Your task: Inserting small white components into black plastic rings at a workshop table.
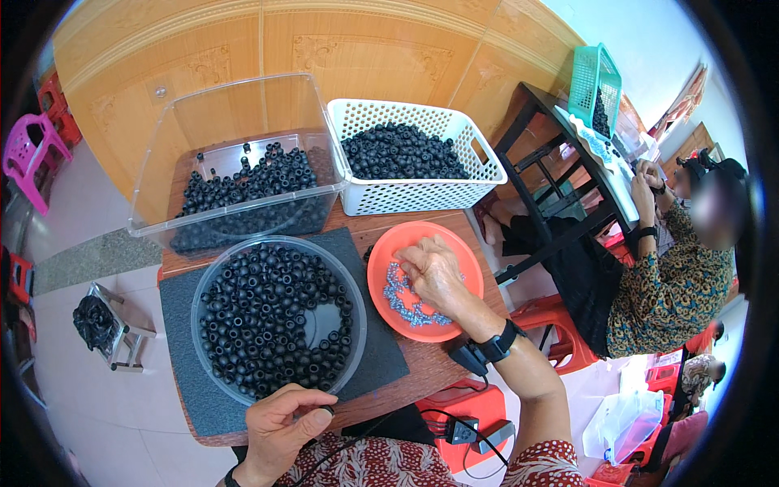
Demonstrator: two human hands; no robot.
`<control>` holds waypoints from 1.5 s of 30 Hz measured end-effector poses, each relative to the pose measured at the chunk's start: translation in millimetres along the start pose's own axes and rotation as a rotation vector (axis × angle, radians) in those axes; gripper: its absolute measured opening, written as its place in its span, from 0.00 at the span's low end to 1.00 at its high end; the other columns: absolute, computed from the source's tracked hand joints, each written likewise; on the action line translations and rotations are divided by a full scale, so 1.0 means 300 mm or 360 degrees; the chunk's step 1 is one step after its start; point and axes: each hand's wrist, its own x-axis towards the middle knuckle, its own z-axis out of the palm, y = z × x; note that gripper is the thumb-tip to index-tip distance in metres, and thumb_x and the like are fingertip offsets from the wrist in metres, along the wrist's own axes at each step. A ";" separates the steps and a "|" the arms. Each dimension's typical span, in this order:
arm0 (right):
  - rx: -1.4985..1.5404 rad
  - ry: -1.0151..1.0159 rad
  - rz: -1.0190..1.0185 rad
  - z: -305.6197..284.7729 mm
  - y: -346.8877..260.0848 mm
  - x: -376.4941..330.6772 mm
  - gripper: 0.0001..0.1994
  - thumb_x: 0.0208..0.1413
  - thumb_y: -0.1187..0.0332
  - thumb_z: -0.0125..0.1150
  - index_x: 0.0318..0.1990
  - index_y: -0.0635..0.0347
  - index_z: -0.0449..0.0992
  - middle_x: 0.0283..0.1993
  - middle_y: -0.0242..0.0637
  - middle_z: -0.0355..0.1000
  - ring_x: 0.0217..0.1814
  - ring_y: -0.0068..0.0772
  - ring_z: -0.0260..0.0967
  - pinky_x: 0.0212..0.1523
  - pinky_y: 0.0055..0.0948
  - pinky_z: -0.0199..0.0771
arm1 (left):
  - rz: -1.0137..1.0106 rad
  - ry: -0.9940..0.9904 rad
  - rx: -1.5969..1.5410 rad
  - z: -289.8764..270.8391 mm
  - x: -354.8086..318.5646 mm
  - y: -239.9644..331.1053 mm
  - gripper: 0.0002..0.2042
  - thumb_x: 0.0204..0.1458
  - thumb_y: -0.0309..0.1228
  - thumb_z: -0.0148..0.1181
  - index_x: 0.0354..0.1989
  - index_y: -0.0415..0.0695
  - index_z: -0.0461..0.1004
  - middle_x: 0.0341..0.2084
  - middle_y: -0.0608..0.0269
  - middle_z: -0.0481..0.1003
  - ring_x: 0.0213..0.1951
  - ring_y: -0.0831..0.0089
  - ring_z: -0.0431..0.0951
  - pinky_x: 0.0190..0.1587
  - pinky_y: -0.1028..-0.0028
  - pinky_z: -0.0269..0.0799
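My right hand (436, 273) reaches into an orange plate (381, 286) of several small silver screws (402, 296), fingertips pinched down among them. My left hand (280, 420) sits at the near table edge, fingers curled around a small black round piece (326, 410). Just beyond it stands a clear round bowl (213, 277) full of black round pieces, resting on a dark grey mat (185, 388).
At the back stand a clear plastic bin (174, 122) and a white lattice basket (422, 196), both holding black pieces. Another person (673, 276) works at a black table (535, 101) on the right, with a teal basket (592, 77). Red stools (560, 321) and a pink chair (24, 154) surround the table.
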 end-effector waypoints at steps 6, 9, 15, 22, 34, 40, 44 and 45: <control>-0.0007 -0.0245 -0.0036 0.010 0.019 0.029 0.09 0.41 0.78 0.65 0.33 0.60 0.79 0.28 0.41 0.70 0.35 0.43 0.65 0.37 0.39 0.67 | -0.0050 -0.0026 -0.0006 -0.009 -0.003 -0.003 0.12 0.49 0.28 0.67 0.38 0.33 0.78 0.28 0.61 0.74 0.29 0.77 0.73 0.32 0.81 0.67; -0.0085 -0.0285 -0.0073 0.015 0.027 0.030 0.09 0.40 0.78 0.64 0.32 0.62 0.79 0.28 0.41 0.71 0.35 0.44 0.65 0.37 0.39 0.68 | -0.0007 -0.0001 0.0001 -0.008 -0.002 -0.008 0.12 0.48 0.29 0.67 0.36 0.31 0.78 0.27 0.59 0.74 0.28 0.75 0.76 0.31 0.80 0.72; -0.0107 -0.0235 -0.0125 0.014 0.002 0.036 0.07 0.35 0.80 0.60 0.26 0.63 0.76 0.26 0.44 0.69 0.34 0.47 0.66 0.33 0.42 0.68 | -0.0036 0.0011 -0.0013 -0.010 0.001 -0.007 0.11 0.48 0.27 0.67 0.36 0.32 0.78 0.28 0.59 0.74 0.28 0.75 0.76 0.32 0.80 0.73; -0.0074 -0.0248 -0.0028 -0.001 0.007 0.030 0.08 0.38 0.74 0.67 0.30 0.62 0.77 0.29 0.43 0.71 0.37 0.46 0.67 0.37 0.41 0.69 | -0.0087 -0.0036 -0.0040 -0.011 0.000 -0.004 0.12 0.50 0.28 0.66 0.40 0.34 0.79 0.28 0.64 0.73 0.30 0.80 0.70 0.33 0.82 0.63; -0.0131 -0.0223 -0.0077 0.023 0.007 0.041 0.03 0.41 0.76 0.63 0.25 0.63 0.75 0.26 0.44 0.71 0.33 0.46 0.66 0.36 0.42 0.68 | -0.0094 0.0020 -0.0047 -0.005 0.004 -0.001 0.12 0.47 0.28 0.68 0.36 0.31 0.78 0.27 0.60 0.74 0.28 0.76 0.75 0.32 0.81 0.71; -0.0029 -0.0194 -0.0019 -0.004 0.010 0.030 0.03 0.42 0.77 0.63 0.26 0.62 0.75 0.27 0.41 0.73 0.31 0.45 0.67 0.37 0.40 0.68 | -0.0064 0.0034 -0.0063 -0.010 0.001 -0.015 0.13 0.46 0.28 0.69 0.35 0.31 0.78 0.27 0.59 0.74 0.28 0.75 0.76 0.33 0.79 0.75; 0.0085 -0.0260 -0.0141 -0.020 0.007 0.010 0.02 0.40 0.76 0.62 0.24 0.60 0.76 0.26 0.44 0.70 0.32 0.47 0.66 0.34 0.43 0.68 | -0.0065 0.0037 -0.0061 -0.009 0.001 -0.013 0.12 0.46 0.28 0.69 0.35 0.31 0.78 0.27 0.59 0.74 0.28 0.75 0.76 0.33 0.79 0.75; 0.0083 -0.0259 -0.0139 -0.019 0.009 0.009 0.02 0.40 0.76 0.62 0.24 0.60 0.76 0.26 0.44 0.70 0.32 0.47 0.66 0.34 0.43 0.68 | -0.0064 0.0030 -0.0067 -0.008 0.002 -0.015 0.12 0.46 0.28 0.68 0.35 0.31 0.78 0.27 0.59 0.73 0.28 0.75 0.76 0.33 0.79 0.75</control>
